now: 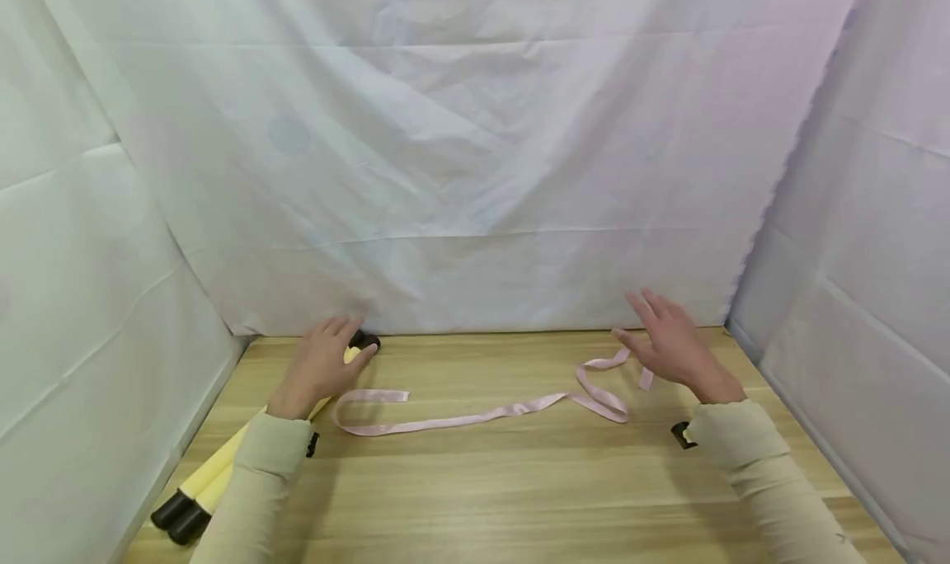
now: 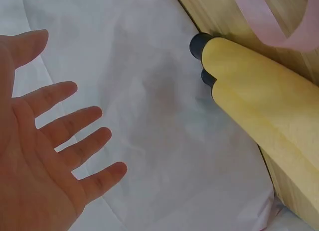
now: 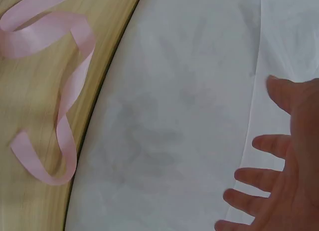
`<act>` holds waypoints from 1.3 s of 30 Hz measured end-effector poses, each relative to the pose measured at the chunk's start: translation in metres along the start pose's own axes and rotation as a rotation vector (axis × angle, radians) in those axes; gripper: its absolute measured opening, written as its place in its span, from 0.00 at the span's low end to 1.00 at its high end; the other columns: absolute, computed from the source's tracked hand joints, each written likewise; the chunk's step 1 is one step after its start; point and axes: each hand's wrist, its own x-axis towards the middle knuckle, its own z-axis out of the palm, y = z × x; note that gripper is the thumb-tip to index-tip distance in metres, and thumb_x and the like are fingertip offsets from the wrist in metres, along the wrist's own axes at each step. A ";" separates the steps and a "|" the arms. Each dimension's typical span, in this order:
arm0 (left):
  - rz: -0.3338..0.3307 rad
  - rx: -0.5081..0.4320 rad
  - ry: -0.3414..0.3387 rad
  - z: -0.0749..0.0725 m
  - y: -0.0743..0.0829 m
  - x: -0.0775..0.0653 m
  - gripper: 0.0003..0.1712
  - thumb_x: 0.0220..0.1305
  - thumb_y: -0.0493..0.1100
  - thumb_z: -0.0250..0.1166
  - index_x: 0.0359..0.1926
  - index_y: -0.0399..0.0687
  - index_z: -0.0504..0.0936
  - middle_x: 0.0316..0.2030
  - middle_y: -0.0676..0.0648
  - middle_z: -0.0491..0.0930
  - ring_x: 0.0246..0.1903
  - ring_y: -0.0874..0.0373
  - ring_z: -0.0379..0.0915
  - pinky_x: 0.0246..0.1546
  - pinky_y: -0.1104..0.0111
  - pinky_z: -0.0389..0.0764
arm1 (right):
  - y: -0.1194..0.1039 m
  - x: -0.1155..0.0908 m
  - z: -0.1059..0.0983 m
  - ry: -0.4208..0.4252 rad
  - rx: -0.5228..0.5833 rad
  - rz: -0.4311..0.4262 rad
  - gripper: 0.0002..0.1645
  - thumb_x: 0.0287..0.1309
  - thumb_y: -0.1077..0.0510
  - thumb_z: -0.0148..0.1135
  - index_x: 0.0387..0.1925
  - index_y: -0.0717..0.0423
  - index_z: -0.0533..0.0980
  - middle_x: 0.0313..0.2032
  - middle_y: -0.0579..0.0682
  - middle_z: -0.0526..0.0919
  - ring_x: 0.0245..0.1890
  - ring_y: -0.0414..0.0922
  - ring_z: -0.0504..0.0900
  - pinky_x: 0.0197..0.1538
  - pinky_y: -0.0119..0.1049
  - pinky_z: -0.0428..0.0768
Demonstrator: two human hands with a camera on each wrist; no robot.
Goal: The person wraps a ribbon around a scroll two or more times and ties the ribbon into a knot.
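Note:
Spread and holding nothing, my left hand (image 1: 324, 368) hovers over the far part of two yellow tubes with black end caps (image 1: 217, 468). In the left wrist view the hand's fingers (image 2: 70, 127) are apart from the tubes (image 2: 264, 81). My right hand (image 1: 671, 345) is also spread with nothing in it, raised above the right end of a pink ribbon (image 1: 475, 419). The ribbon lies loose across the table, with a hooked left end and wavy folds on the right. In the right wrist view the ribbon (image 3: 75, 86) is clear of the fingers (image 3: 261, 178).
The wooden table (image 1: 482, 498) ends at a hanging white cloth (image 1: 475, 176) at the back. More white cloth hangs to the left (image 1: 74, 300) and to the right (image 1: 861, 300). Dark strap parts (image 1: 683, 434) show at the wrists.

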 end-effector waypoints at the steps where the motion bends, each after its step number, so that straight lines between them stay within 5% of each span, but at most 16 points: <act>1: 0.015 -0.004 0.015 0.002 0.001 0.000 0.38 0.66 0.59 0.53 0.66 0.37 0.65 0.61 0.30 0.69 0.61 0.34 0.59 0.60 0.40 0.61 | -0.002 0.000 0.001 -0.009 0.011 -0.010 0.43 0.64 0.44 0.54 0.69 0.67 0.55 0.66 0.76 0.55 0.63 0.72 0.55 0.60 0.69 0.55; 7: 0.066 -0.046 0.061 0.013 0.013 0.002 0.30 0.64 0.53 0.59 0.60 0.36 0.72 0.56 0.32 0.74 0.56 0.37 0.67 0.52 0.42 0.71 | -0.015 -0.002 0.009 -0.064 0.066 -0.067 0.41 0.59 0.50 0.61 0.66 0.69 0.60 0.62 0.76 0.63 0.59 0.71 0.62 0.58 0.68 0.63; 17: 0.080 -0.123 0.048 0.032 0.042 0.009 0.28 0.63 0.49 0.61 0.59 0.36 0.73 0.54 0.32 0.76 0.54 0.37 0.69 0.52 0.45 0.73 | -0.041 0.003 0.031 -0.219 0.105 -0.098 0.31 0.60 0.52 0.61 0.60 0.66 0.70 0.57 0.67 0.74 0.57 0.62 0.71 0.54 0.62 0.72; 25: 0.078 -0.187 -0.055 0.046 0.067 0.015 0.27 0.65 0.50 0.58 0.60 0.39 0.73 0.56 0.33 0.75 0.55 0.39 0.69 0.51 0.45 0.74 | -0.059 0.008 0.049 -0.350 0.201 -0.117 0.27 0.60 0.55 0.61 0.57 0.67 0.72 0.55 0.64 0.77 0.55 0.59 0.73 0.55 0.57 0.74; 32: 0.086 -0.213 -0.098 0.061 0.086 0.023 0.25 0.64 0.51 0.59 0.57 0.41 0.76 0.54 0.37 0.78 0.54 0.43 0.72 0.54 0.48 0.74 | -0.072 0.013 0.066 -0.418 0.229 -0.086 0.28 0.59 0.56 0.61 0.59 0.64 0.71 0.57 0.63 0.75 0.58 0.58 0.70 0.57 0.56 0.72; 39: 0.098 -0.313 -0.211 0.070 0.104 0.028 0.24 0.66 0.49 0.58 0.57 0.39 0.76 0.56 0.38 0.77 0.57 0.43 0.68 0.57 0.48 0.71 | -0.082 0.016 0.084 -0.447 0.231 -0.095 0.28 0.51 0.58 0.67 0.55 0.64 0.74 0.53 0.63 0.76 0.54 0.59 0.72 0.55 0.55 0.73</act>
